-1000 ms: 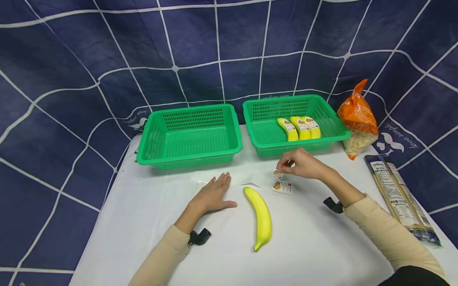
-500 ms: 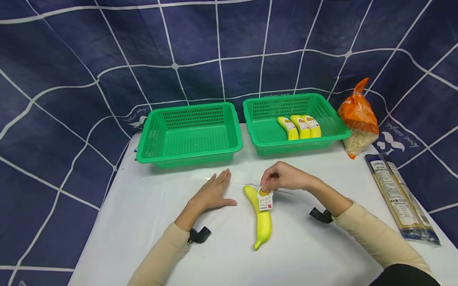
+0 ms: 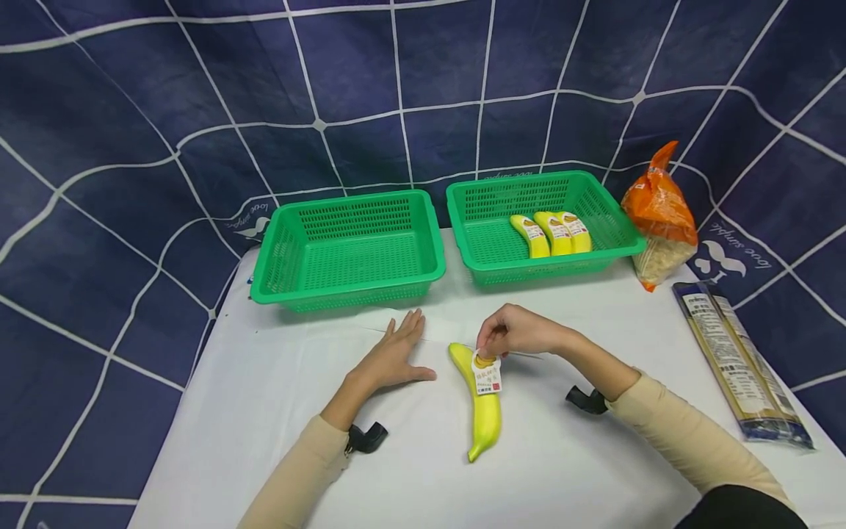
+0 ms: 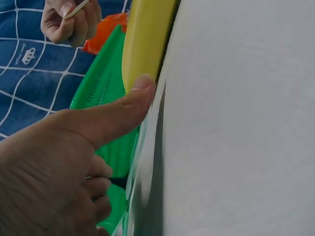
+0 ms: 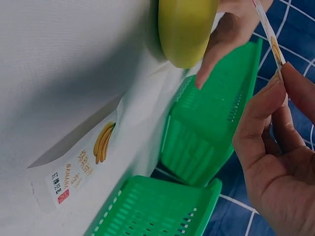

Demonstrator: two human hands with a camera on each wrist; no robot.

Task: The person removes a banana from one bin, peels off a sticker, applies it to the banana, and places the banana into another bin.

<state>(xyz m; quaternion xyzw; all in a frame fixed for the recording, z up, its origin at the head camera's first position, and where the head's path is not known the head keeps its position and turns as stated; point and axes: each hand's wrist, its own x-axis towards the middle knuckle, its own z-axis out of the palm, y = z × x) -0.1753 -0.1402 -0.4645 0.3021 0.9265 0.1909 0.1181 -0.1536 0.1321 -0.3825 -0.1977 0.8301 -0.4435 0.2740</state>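
Observation:
A yellow banana (image 3: pixel 485 426) lies on the white table between my hands. My right hand (image 3: pixel 525 330) pinches a small white banana sticker (image 3: pixel 487 380) at its top edge, over the banana's upper part. In the right wrist view this sticker (image 5: pixel 270 34) is edge-on between thumb and finger; the right wrist view shows it above the table. My left hand (image 3: pixel 391 358) rests with straight fingers on a pale backing strip (image 3: pixel 439 330), left of the banana. Another printed sticker (image 5: pixel 78 169) sits on the strip's right end, mostly hidden by my right hand in the head view.
A green basket (image 3: pixel 344 290) stands at the back left. Beside it, a second green basket (image 3: pixel 489 275) holds three labelled bananas (image 3: pixel 555 239). An orange bag (image 3: pixel 661 213) leans at the back right, with flat dark-and-gold packets (image 3: pixel 740 367) along the right edge.
My right hand has peeled a sticker off the strip and brought it left and nearer, over the banana. In the last half second it has barely moved. My left hand has stayed in place.

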